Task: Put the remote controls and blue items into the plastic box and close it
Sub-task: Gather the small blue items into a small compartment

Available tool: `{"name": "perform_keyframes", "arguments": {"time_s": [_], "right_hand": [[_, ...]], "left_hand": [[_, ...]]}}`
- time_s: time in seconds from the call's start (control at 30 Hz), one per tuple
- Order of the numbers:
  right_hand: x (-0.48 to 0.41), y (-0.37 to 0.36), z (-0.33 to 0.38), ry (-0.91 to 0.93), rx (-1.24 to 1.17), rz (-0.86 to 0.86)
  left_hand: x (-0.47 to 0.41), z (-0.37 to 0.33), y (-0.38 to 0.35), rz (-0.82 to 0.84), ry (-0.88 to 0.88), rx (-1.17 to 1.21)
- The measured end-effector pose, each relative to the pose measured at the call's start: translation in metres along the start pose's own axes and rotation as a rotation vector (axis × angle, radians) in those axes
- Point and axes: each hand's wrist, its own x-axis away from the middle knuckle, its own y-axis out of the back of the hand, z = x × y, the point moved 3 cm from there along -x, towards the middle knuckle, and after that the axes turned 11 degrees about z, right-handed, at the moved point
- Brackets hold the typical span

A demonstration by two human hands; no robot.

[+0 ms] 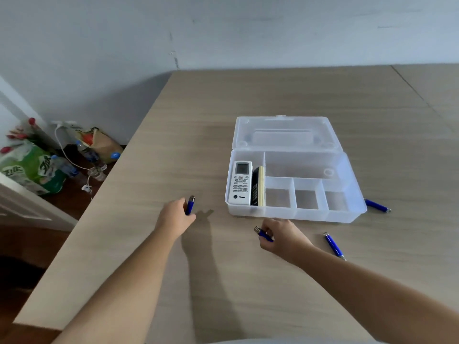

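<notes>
Gripping one blue lighter each, the left hand (177, 216) and right hand (283, 235) hover at the open plastic box's (347, 214) seven and six o'clock, two more lighters (334, 244) lying loose on the tabletop (223, 108).

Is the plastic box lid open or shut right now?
Open. The lid is swung back behind the plastic box, leaving the compartments exposed, with the white remote lying in the left one.

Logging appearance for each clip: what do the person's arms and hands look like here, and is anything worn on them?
Both arms are bare as far as the frame shows. No sleeves, gloves, watch, rings or bands appear on the left hand or the right hand. No markings are visible either.
</notes>
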Motion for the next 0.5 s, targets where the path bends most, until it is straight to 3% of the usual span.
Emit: {"name": "perform_keyframes", "arguments": {"time_s": [0.17,0.33,0.5], "right_hand": [[0.011,0.044,0.008,0.076,-0.142,-0.138],[0.023,0.101,-0.03,-0.064,-0.442,-0.26],[0.044,0.146,-0.09,-0.22,-0.516,-0.342]], "left_hand": [[0.011,-0.056,0.038,0.017,-0.167,0.34],[0.017,-0.148,0.033,0.133,-0.315,0.558],[0.027,-0.228,-0.004,0.278,-0.438,0.417]]}}
